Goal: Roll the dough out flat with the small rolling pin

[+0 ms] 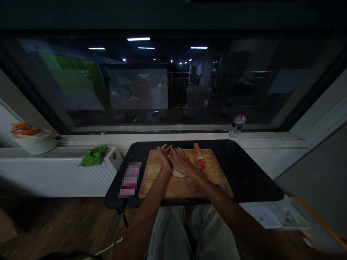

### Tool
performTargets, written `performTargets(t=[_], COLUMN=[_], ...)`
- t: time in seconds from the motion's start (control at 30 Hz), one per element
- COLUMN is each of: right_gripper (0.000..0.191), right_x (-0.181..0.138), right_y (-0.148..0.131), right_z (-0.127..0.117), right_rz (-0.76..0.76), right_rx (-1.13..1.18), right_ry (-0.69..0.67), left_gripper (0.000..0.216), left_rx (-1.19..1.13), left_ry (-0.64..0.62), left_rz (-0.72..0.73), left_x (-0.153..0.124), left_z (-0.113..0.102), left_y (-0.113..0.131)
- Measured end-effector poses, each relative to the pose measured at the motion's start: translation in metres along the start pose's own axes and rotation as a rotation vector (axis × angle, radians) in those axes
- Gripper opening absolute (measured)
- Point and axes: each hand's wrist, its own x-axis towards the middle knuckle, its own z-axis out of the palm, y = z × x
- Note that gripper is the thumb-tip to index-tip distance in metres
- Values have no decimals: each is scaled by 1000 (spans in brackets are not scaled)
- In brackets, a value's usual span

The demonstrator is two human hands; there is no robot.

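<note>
A wooden cutting board (162, 187) lies on a black table (244, 173). In the board's middle sits a pale lump of dough (179, 174), mostly covered by my hands. My left hand (164, 159) and my right hand (182, 161) lie side by side on top of it, fingers stretched flat and pointing away from me, the right partly overlapping the left. A wooden rolling pin (200, 159) with a red label rests on the board just right of my right hand, untouched.
A blurred pink-red object (130, 179) lies at the table's left edge. A water bottle (238, 125) stands on the window sill. A green cloth (93, 156) and a white bowl (35, 141) sit on the radiator at left. Papers (279, 213) lie on the floor at right.
</note>
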Motion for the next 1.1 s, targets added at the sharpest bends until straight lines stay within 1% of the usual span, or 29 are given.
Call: performTargets(t=[0.07,0.13,0.2,0.27,0.43,0.57,0.63,0.73,0.9,0.97,1.1], right_gripper=[73,74,74,73,69,65,64,65,66,68,73], right_x=[1,-1,-6,-13,-25,-30,-33,-36,-38,-35,-24], right_y=[-7,-10,-13,-18,-32,-36,-37,-40,-44,-41,-31], right_z=[4,5,4,1,-6,-6,-4,-4,-4,-5,-10], right_rz=[-22,-37,-44,-44,7,19,14,26,66,77,96], right_rx=[-70,-115,-150,-182,-249,-291,-307,-327,-317,-271,-122], right_ry=[-72,-109,-87,-45,10,61,82,105,100,56,-108], left_gripper=[58,55,51,50,48,36,30,25,25,24,20], left_rx=[-11,-19,-18,-10,18,52,51,51,111,129,164], left_ry=[21,80,120,135,170,272,332,368,344,368,426], left_rz=[10,49,93,133,213,395,451,472,489,473,410], left_x=[0,0,1,1,5,13,15,15,13,15,23], left_z=[-2,-4,-5,-6,-7,-11,-12,-10,-9,-11,-15], left_y=[6,12,16,18,16,15,17,20,18,15,9])
